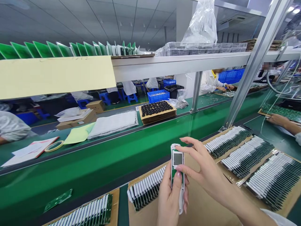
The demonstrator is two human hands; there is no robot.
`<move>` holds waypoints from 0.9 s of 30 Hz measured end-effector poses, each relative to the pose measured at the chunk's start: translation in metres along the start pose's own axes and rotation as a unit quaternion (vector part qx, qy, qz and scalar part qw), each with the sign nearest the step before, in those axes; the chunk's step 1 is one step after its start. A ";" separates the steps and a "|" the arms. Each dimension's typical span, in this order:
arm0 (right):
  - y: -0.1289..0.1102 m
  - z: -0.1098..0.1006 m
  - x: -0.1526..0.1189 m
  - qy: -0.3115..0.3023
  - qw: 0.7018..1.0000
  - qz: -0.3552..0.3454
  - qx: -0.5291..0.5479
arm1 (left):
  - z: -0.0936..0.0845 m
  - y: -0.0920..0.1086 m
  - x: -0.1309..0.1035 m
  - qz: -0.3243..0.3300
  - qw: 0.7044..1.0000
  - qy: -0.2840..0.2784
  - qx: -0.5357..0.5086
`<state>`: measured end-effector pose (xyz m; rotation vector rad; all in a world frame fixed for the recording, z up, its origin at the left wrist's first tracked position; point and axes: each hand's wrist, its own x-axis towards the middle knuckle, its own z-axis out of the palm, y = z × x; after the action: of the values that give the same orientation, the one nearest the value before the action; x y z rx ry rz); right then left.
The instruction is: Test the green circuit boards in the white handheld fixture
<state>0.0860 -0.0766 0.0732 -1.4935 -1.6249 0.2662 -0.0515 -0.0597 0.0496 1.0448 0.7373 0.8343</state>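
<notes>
My left hand [170,194] is wrapped round a slim white plastic housing [181,201], held upright with its thumb on the front. A green circuit board with a small grey screen [178,159] lies inside the housing. My right hand [202,163] touches the board from the right, thumb just below the screen and index finger near the top edge; its other fingers are stretched out. Under the hands lies brown cardboard [199,201], with a row of white-and-green boards [148,188] standing on it to the left.
More board rows [275,179] stand on cardboard at the right. Another row [87,213] is at the lower left. A metal post [249,62] and shelf [178,64] rise ahead. A person's hand [278,120] is at the far right. Black parts [157,108] sit beyond the green ledge.
</notes>
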 end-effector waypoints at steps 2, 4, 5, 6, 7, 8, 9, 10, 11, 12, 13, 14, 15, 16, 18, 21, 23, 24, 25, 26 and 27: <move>-0.001 -0.004 -0.003 -0.022 1.000 0.010 0.005 | 0.004 -0.002 -0.002 0.000 1.000 0.011 -0.008; -0.001 -0.008 -0.004 -0.034 0.999 0.019 0.020 | 0.007 -0.004 -0.003 -0.001 1.000 0.015 -0.022; -0.001 -0.010 -0.005 -0.036 0.999 0.022 0.028 | 0.009 -0.005 -0.004 -0.002 0.999 0.014 -0.030; -0.001 -0.011 -0.005 -0.036 0.998 0.023 0.035 | 0.010 -0.005 -0.005 -0.003 0.999 0.013 -0.037; 0.000 -0.012 -0.006 -0.035 0.998 0.024 0.041 | 0.011 -0.006 -0.006 -0.004 0.999 0.015 -0.044; 0.000 -0.013 -0.006 -0.035 0.998 0.025 0.046 | 0.013 -0.006 -0.006 -0.006 0.999 0.018 -0.049; 0.000 -0.013 -0.006 -0.035 0.998 0.027 0.050 | 0.014 -0.007 -0.007 -0.009 0.998 0.021 -0.053; 0.000 -0.013 -0.007 -0.036 0.997 0.030 0.054 | 0.015 -0.007 -0.007 -0.013 0.998 0.026 -0.055; 0.000 -0.014 -0.008 -0.036 0.997 0.032 0.057 | 0.016 -0.007 -0.008 -0.018 0.998 0.030 -0.057; 0.000 -0.014 -0.008 -0.037 0.997 0.033 0.061 | 0.017 -0.008 -0.008 -0.023 0.998 0.033 -0.058; 0.000 -0.014 -0.009 -0.038 0.997 0.035 0.065 | 0.018 -0.008 -0.009 -0.026 0.997 0.035 -0.060; -0.001 -0.014 -0.009 -0.038 0.996 0.037 0.068 | 0.018 -0.009 -0.009 -0.028 0.997 0.038 -0.063; -0.001 -0.015 -0.010 -0.038 0.996 0.039 0.072 | 0.019 -0.009 -0.010 -0.028 0.996 0.041 -0.068; -0.001 -0.015 -0.010 -0.039 0.996 0.041 0.074 | 0.020 -0.010 -0.010 -0.030 0.996 0.043 -0.072; -0.001 -0.016 -0.011 -0.038 0.995 0.045 0.079 | 0.021 -0.011 -0.011 -0.029 0.996 0.043 -0.078; 0.000 -0.017 -0.013 -0.030 0.995 0.043 0.082 | 0.022 -0.012 -0.011 -0.024 0.996 0.034 -0.081; 0.000 -0.018 -0.014 -0.028 0.995 0.040 0.082 | 0.023 -0.011 -0.011 -0.021 0.996 0.029 -0.082; 0.000 -0.018 -0.014 -0.028 0.995 0.040 0.082 | 0.023 -0.011 -0.011 -0.022 0.996 0.028 -0.082; 0.001 -0.018 -0.014 -0.028 0.995 0.039 0.082 | 0.023 -0.011 -0.012 -0.022 0.996 0.027 -0.081; 0.001 -0.018 -0.014 -0.028 0.995 0.038 0.083 | 0.024 -0.011 -0.012 -0.022 0.996 0.028 -0.078; 0.001 -0.018 -0.014 -0.028 0.995 0.037 0.084 | 0.024 -0.010 -0.012 -0.022 0.996 0.030 -0.075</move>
<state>0.0977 -0.0961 0.0767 -1.4298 -1.5518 0.4779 -0.0347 -0.0829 0.0493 0.8685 0.7346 0.8730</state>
